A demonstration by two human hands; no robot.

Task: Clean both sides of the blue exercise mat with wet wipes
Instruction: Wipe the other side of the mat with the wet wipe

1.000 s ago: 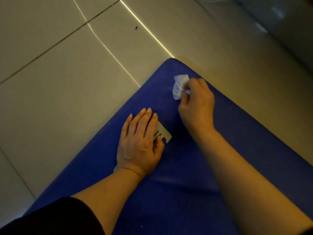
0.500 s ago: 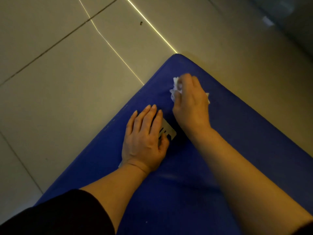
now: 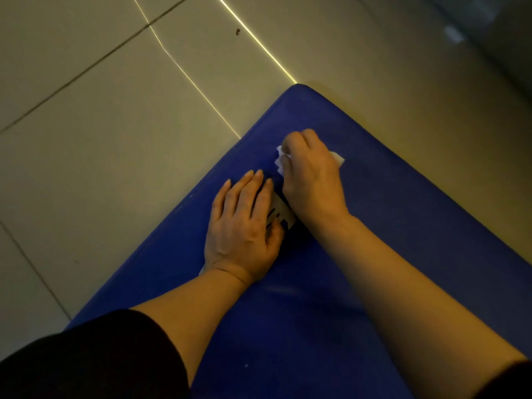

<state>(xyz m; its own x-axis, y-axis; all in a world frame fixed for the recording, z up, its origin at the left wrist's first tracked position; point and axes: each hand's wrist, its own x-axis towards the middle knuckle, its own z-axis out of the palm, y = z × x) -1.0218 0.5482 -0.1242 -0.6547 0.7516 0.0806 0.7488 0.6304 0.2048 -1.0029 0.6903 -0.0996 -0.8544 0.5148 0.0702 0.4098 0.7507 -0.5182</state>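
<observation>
**Two hands on the blue mat**

The blue exercise mat (image 3: 388, 226) lies on the tiled floor (image 3: 100, 139). The left hand (image 3: 244, 228) rests flat on it with straight fingers, and under this hand lies a light printed packet (image 3: 280, 214), partly covered. Just beyond and to the right of it, the right hand (image 3: 312, 177) is curled around a white wet wipe (image 3: 279, 159) and presses it on the mat, near the mat's far corner.

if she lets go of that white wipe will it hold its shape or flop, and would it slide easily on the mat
The wipe probably flops: it shows crumpled, ragged edges on both sides of the right hand. It looks thin, so likely very light. Being wet, it may cling and drag on the blue mat rather than glide.
</observation>
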